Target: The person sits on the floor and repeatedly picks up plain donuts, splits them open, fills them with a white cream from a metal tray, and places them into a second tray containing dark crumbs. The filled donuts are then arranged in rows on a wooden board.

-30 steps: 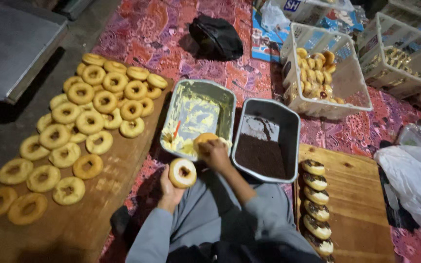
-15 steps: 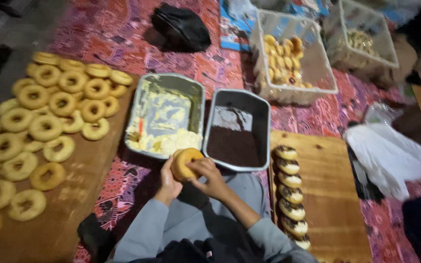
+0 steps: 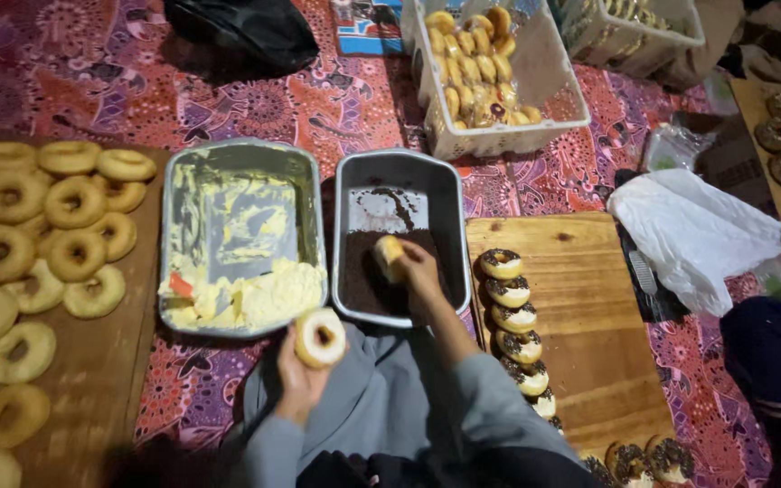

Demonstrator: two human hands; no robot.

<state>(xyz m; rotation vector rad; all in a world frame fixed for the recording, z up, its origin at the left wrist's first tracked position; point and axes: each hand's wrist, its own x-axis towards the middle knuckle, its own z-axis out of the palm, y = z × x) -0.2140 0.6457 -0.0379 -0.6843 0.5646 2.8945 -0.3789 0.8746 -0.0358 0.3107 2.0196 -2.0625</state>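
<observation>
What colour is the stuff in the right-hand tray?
Dark brown sprinkles, seen in the head view.

Golden-tan plain doughnuts [image 3: 42, 262] on brown wooden board [image 3: 101, 380]. Pale yellow cream in grey metal tray [image 3: 241, 163]. Dark brown sprinkles [image 3: 363, 285] in second grey tray [image 3: 399, 167]. Red-purple floral cloth [image 3: 255, 104]. White plastic bag [image 3: 698, 230]. Grey sleeves [image 3: 499, 416].

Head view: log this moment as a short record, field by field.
left hand: holds a cream-coated doughnut up by its edge
right hand: presses a doughnut half into the dark sprinkles in the sprinkle tray
cream tray: pale cream heaped at the near end
left board: rows of plain doughnuts
right board: a line of sprinkled doughnuts
behind: white crate with more doughnuts
</observation>
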